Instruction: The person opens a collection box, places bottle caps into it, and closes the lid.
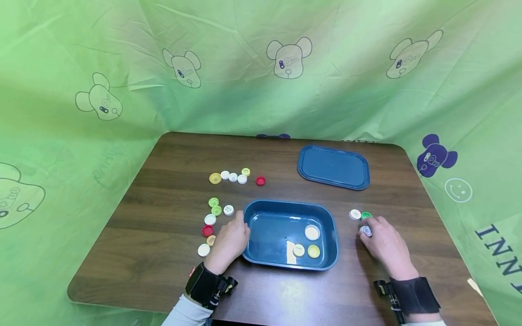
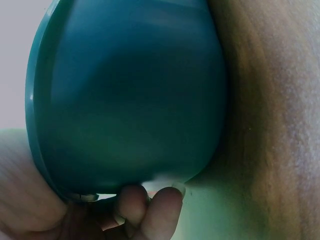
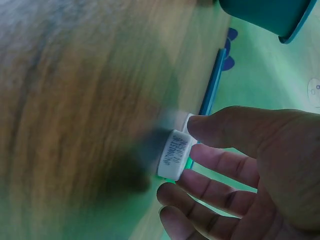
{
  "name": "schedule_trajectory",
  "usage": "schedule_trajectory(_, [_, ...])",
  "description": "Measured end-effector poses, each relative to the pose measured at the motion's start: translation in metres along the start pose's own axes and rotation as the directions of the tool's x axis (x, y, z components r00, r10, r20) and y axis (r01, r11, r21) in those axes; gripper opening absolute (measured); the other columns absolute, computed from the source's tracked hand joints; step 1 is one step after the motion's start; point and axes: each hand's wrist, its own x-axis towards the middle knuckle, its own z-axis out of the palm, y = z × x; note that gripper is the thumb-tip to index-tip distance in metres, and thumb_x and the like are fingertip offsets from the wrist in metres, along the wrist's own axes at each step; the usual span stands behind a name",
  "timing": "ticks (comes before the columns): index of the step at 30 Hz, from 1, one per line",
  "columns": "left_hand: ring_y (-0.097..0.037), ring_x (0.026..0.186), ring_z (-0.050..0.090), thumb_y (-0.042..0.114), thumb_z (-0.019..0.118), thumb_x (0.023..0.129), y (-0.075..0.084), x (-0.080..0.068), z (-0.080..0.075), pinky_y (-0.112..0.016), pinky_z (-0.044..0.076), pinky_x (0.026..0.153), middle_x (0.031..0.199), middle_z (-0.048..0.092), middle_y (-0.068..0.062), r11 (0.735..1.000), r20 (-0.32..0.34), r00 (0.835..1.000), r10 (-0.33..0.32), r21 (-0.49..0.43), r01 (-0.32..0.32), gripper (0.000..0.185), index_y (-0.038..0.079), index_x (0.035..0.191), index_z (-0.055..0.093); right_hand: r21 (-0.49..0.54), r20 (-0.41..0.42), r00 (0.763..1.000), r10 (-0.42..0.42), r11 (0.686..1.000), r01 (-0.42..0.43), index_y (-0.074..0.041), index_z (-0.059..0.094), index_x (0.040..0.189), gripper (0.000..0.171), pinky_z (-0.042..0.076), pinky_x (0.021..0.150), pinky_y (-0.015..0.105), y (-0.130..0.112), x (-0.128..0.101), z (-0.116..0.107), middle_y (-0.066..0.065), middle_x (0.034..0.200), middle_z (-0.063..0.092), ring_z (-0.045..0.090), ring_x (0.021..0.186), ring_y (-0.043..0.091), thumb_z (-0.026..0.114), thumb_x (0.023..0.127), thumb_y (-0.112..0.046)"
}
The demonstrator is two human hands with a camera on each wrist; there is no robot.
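Several loose bottle caps [image 1: 210, 219] lie on the desk [image 1: 163, 253] just left of my left hand [image 1: 229, 242], whose curled fingers [image 2: 150, 210] grip the near left corner of the blue tub [image 1: 261, 260]. Three caps [image 1: 311, 232] sit inside the tub, between my hands. My right hand [image 1: 385, 244] pinches a white cap [image 3: 176, 154] between thumb and fingertips, low over the desk. A white cap [image 1: 355, 214] and a green cap [image 1: 366, 215] sit just beyond it, the blue lid [image 1: 333, 166] farther off.

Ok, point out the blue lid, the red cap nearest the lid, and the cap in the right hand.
blue lid [image 1: 333, 166], head view, middle of its flat top.
red cap [image 1: 260, 181], head view, centre of its top.
white cap [image 3: 176, 154], right wrist view, printed side wall.
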Motion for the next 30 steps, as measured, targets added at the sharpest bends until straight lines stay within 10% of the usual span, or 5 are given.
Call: schedule_trajectory(30, [-0.029,0.055,0.056,0.011,0.055,0.099,-0.005,-0.001,0.003,-0.042,0.043,0.051,0.067,0.053,-0.009,0.998,-0.054,0.997,0.064,0.015,-0.063,0.018,-0.001,0.110,0.048,0.021,-0.105,0.986,-0.128,0.991,0.130,0.008,0.065,0.118,0.038,0.051,0.080,0.061,-0.040,-0.008,-0.019,0.028,0.109,0.062,0.064,0.094,0.044,0.075,0.085,-0.009])
